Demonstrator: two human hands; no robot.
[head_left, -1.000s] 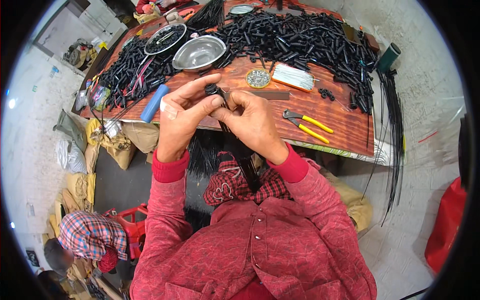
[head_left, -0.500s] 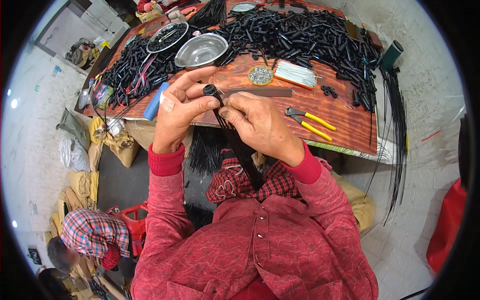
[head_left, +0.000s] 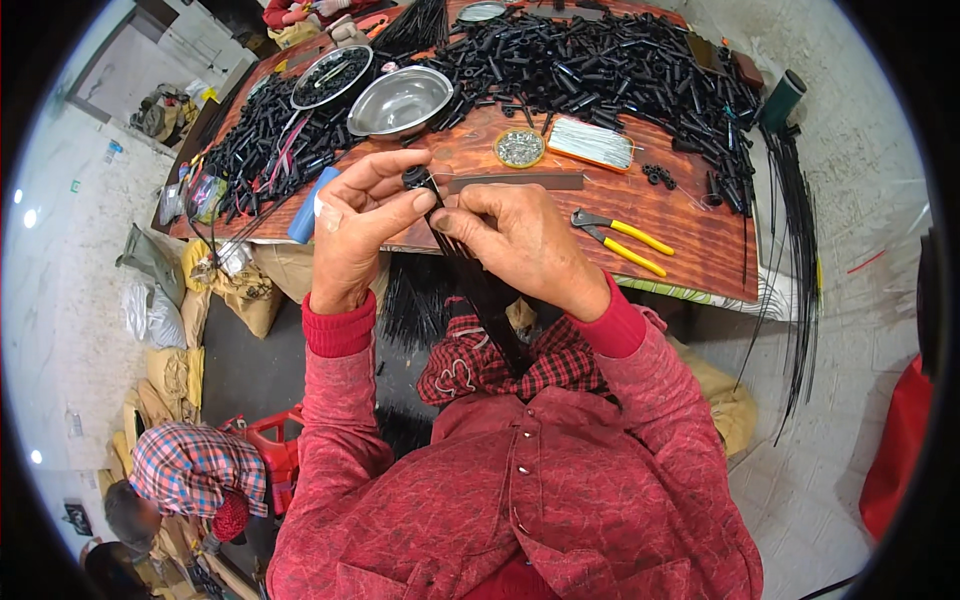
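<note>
A bundle of thin black strands (head_left: 478,300) slants from my lap up to chest height, with a short black cylindrical piece (head_left: 416,178) at its top end. My left hand (head_left: 350,228) is closed around that end, thumb pressed against its side and the upper fingers curled behind it. On the other side, my right hand (head_left: 525,235) pinches with thumb and forefinger close against the strands just below the black piece. What lies between those right fingertips is too small to make out. A pair of cutting pliers with yellow handles (head_left: 635,243) lies on the table by my right hand.
The wooden table (head_left: 690,255) carries a heap of black tubes (head_left: 570,70), a steel bowl (head_left: 400,103), a round dish of small metal parts (head_left: 520,148), a tray of thin pale rods (head_left: 592,145) and a dark flat bar (head_left: 530,181). A person in plaid (head_left: 195,465) is at lower left.
My right thumb and fingertips have shifted slightly at the strands, the thumb now closer to the left thumb. The left hand keeps its hold; the whole view has moved a little.
</note>
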